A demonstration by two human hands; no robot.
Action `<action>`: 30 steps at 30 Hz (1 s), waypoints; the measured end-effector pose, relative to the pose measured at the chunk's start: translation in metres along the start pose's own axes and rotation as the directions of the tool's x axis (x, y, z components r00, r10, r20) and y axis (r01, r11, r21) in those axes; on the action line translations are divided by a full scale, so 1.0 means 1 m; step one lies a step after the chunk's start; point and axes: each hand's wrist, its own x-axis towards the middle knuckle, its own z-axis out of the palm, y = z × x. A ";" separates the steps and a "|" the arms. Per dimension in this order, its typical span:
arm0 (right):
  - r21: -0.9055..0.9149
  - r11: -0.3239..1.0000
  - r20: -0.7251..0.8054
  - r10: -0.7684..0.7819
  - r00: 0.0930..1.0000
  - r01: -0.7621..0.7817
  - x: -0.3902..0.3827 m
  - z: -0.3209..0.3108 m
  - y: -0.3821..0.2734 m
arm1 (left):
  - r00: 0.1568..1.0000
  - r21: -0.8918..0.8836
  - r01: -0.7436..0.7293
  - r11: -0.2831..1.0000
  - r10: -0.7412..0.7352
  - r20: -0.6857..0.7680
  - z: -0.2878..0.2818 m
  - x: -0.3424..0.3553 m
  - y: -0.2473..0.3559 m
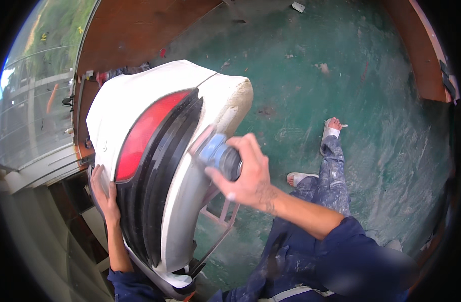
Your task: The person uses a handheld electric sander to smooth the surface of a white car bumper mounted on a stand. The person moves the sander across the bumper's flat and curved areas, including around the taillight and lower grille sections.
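The bumper [155,80] fills the left and centre of the frame, standing tilted over the green floor [381,166]. Your right hand [251,173], at the centre, curls its thumb and fingers around the blue sander [215,151], pinching it by its body. The sander is blurred; its flat face is turned to the pale edge beside the black trim [160,166] and seems to touch it, though you cannot be sure how squarely it sits.

Your left hand [105,194], left of centre, lies long-fingered against the bumper's left edge, below the red lens [152,135]; whether it grips or only presses, you cannot tell. Let it brace the part so your strokes don't rock it on the stand [224,214].

To work this edge well, lay the face flat, follow the curve with a loose wrist, and use light, even pressure. Tipping the sander would likely gouge the narrow lip. Mind the black trim and the lens: both lie close, and a stray pass could scratch them.
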 end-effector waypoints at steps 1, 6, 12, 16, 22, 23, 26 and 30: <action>-0.035 0.995 0.022 -0.092 0.995 0.093 -0.021 0.008 -0.015 | 1.000 0.000 -0.011 1.000 0.011 -0.002 0.001 0.003 0.001; -0.088 0.950 0.168 -0.282 0.945 0.299 -0.068 0.026 -0.044 | 0.999 0.043 -0.036 0.998 0.035 0.019 -0.004 0.002 -0.007; -0.179 0.983 0.105 0.062 0.993 -0.043 0.049 -0.022 -0.010 | 0.998 0.014 -0.051 0.999 0.051 0.031 -0.008 -0.005 -0.003; -0.163 0.954 -0.003 0.253 0.967 -0.250 0.093 -0.031 0.035 | 0.995 0.006 -0.087 0.996 0.086 0.048 -0.006 -0.001 0.000; -0.034 0.999 0.108 -0.003 0.994 0.007 -0.012 0.002 -0.015 | 0.995 -0.064 -0.076 0.995 0.080 0.063 -0.005 0.001 0.002; -0.021 0.994 0.097 -0.105 0.990 0.108 -0.031 0.010 -0.022 | 0.997 -0.068 -0.055 0.996 0.059 0.058 -0.005 -0.002 -0.004; 0.002 0.980 0.067 -0.198 0.978 0.198 -0.048 0.017 -0.029 | 0.998 -0.064 -0.011 0.998 0.014 0.054 -0.003 -0.007 -0.011; 0.064 0.997 -0.065 0.046 0.997 -0.042 0.002 0.000 0.019 | 0.999 -0.081 0.005 0.997 -0.001 0.050 -0.003 -0.008 -0.013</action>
